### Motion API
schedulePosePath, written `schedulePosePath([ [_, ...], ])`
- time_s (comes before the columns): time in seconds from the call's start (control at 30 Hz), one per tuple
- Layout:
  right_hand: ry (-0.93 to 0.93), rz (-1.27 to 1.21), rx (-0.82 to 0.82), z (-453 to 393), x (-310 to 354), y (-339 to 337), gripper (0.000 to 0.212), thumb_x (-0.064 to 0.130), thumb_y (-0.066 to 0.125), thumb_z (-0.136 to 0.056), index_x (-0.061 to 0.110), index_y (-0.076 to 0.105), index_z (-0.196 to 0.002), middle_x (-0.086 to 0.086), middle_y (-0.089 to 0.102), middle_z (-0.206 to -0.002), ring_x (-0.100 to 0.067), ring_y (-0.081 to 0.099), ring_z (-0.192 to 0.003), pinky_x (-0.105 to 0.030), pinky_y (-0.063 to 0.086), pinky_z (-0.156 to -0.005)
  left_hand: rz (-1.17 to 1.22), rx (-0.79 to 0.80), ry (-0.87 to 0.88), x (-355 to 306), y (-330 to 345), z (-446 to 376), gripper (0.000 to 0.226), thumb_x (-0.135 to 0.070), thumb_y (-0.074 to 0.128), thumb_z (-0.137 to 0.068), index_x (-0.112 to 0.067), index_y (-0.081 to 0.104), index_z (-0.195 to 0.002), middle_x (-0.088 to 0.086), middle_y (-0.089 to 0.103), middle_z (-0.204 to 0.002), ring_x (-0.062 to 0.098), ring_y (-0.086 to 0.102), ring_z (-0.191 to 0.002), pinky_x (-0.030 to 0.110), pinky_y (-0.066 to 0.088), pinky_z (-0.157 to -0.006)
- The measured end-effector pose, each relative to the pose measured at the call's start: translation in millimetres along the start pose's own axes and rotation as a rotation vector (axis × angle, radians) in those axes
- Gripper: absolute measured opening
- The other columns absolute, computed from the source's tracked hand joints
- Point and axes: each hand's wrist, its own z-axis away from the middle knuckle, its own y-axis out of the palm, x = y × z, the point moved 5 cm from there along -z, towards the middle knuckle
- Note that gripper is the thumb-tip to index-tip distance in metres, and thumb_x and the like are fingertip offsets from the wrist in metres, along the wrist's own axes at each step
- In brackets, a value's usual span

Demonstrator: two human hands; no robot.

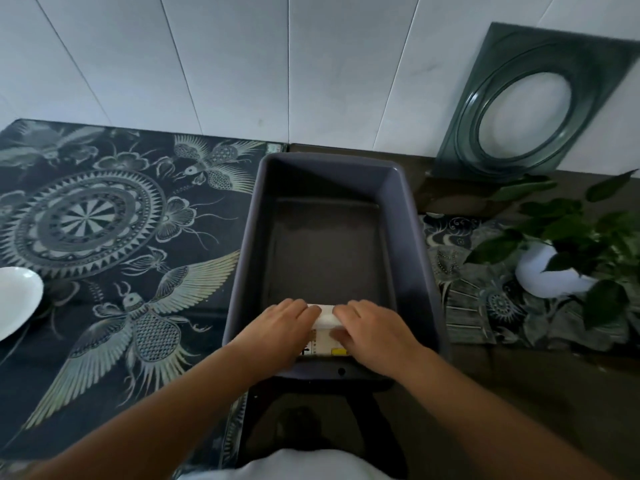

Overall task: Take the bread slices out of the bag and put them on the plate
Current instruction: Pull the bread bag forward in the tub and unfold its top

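Observation:
A bread bag [325, 336], pale with printed marks and a yellow patch, lies at the near end of a dark grey plastic bin [242, 258]. Both hands rest on it inside the bin. My left hand [282, 323] covers its left side with the fingers curled over the top edge. My right hand [370, 329] covers its right side the same way. Most of the bag is hidden under the hands, and no bread slices show. A white plate [15, 301] sits at the far left edge of the view, on the patterned cloth.
The bin stands on a dark stool [341, 386] between a dark patterned cloth [104, 237] on the left and a potted green plant in a white pot [550, 275] on the right. A dark frame with an oval hole [540, 98] leans on the white wall.

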Motion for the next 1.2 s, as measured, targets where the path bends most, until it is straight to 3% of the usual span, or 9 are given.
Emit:
schedulePosePath([
  [0.17, 0.039, 0.006, -0.016, 3, 2, -4, 0.032, 0.039, 0.057, -0.090, 0.019, 0.051, -0.114, -0.002, 0.068, -0.094, -0.020, 0.062, -0.075, -0.036, 0.051, -0.055, 0.012, -0.007, -0.016, -1, -14, 1, 0.039, -0.011, 0.075, -0.076, -0.014, 0.055, -0.110, 0.008, 0.057, -0.105, 0.026, 0.058, -0.092, 0.039, 0.054, -0.075],
  [0.27, -0.011, 0.071, -0.019, 12, 3, -5, 0.019, 0.032, 0.060, -0.089, 0.016, 0.058, -0.098, -0.004, 0.066, -0.085, -0.023, 0.062, -0.070, -0.039, 0.051, -0.051, 0.021, -0.065, 0.006, -7, -28, 6, 0.028, -0.012, 0.073, -0.082, -0.007, 0.063, -0.108, 0.014, 0.067, -0.096, 0.034, 0.064, -0.084, 0.044, 0.055, -0.069],
  [0.47, 0.023, 0.039, -0.117, 19, 4, -22, 0.014, 0.026, 0.065, -0.084, 0.014, 0.070, -0.087, -0.003, 0.063, -0.079, -0.022, 0.059, -0.071, -0.035, 0.049, -0.051, -0.026, -0.139, 0.056, -18, -51, 10, 0.014, -0.008, 0.080, -0.074, -0.010, 0.067, -0.080, 0.006, 0.065, -0.060, 0.029, 0.059, -0.048, 0.033, 0.045, -0.046],
  [0.53, 0.112, -0.080, -0.141, 20, 2, -27, 0.015, 0.029, 0.071, -0.083, 0.017, 0.066, -0.092, 0.000, 0.066, -0.080, -0.020, 0.061, -0.073, -0.034, 0.049, -0.055, -0.015, -0.154, 0.020, -14, -52, 10, 0.009, -0.014, 0.076, -0.081, -0.012, 0.067, -0.079, 0.005, 0.067, -0.062, 0.029, 0.062, -0.052, 0.034, 0.046, -0.048],
  [0.73, 0.208, -0.237, 0.019, 15, -6, -20, 0.022, 0.034, 0.051, -0.097, 0.015, 0.062, -0.103, -0.004, 0.065, -0.096, -0.022, 0.059, -0.090, -0.042, 0.050, -0.073, -0.011, -0.108, 0.010, -12, -41, 5, 0.011, -0.015, 0.062, -0.091, -0.011, 0.064, -0.101, 0.008, 0.068, -0.087, 0.028, 0.062, -0.077, 0.042, 0.051, -0.063],
  [0.87, 0.194, -0.200, 0.070, 15, -4, -13, 0.024, 0.042, 0.045, -0.096, 0.020, 0.054, -0.098, 0.001, 0.060, -0.093, -0.020, 0.057, -0.086, -0.039, 0.048, -0.067, 0.015, -0.060, -0.028, -8, -29, 5, 0.016, -0.030, 0.059, -0.092, -0.020, 0.051, -0.102, 0.002, 0.061, -0.097, 0.021, 0.057, -0.087, 0.034, 0.044, -0.071],
  [0.97, 0.075, -0.061, 0.021, 18, 1, -18, 0.032, 0.049, 0.053, -0.088, 0.019, 0.056, -0.097, 0.000, 0.064, -0.089, -0.020, 0.059, -0.079, -0.034, 0.044, -0.059, 0.023, -0.035, -0.039, -7, -27, 8, 0.017, -0.027, 0.060, -0.092, -0.017, 0.052, -0.103, 0.005, 0.059, -0.101, 0.024, 0.055, -0.091, 0.035, 0.044, -0.073],
  [1.03, 0.021, -0.030, -0.028, 20, 4, -22, 0.028, 0.043, 0.059, -0.086, 0.017, 0.059, -0.097, -0.002, 0.066, -0.087, -0.021, 0.060, -0.075, -0.034, 0.044, -0.056, 0.023, -0.053, -0.012, -8, -32, 11, 0.018, -0.020, 0.065, -0.089, -0.015, 0.058, -0.105, 0.007, 0.058, -0.102, 0.024, 0.054, -0.091, 0.037, 0.048, -0.074],
  [1.2, 0.075, -0.229, -0.114, 24, 1, -34, 0.011, 0.028, 0.061, -0.091, 0.019, 0.056, -0.094, 0.003, 0.059, -0.088, -0.015, 0.055, -0.078, -0.032, 0.048, -0.063, 0.136, -0.111, 0.014, -10, -59, 17, 0.015, -0.019, 0.066, -0.091, -0.015, 0.069, -0.105, 0.005, 0.066, -0.096, 0.021, 0.061, -0.087, 0.037, 0.053, -0.070],
])
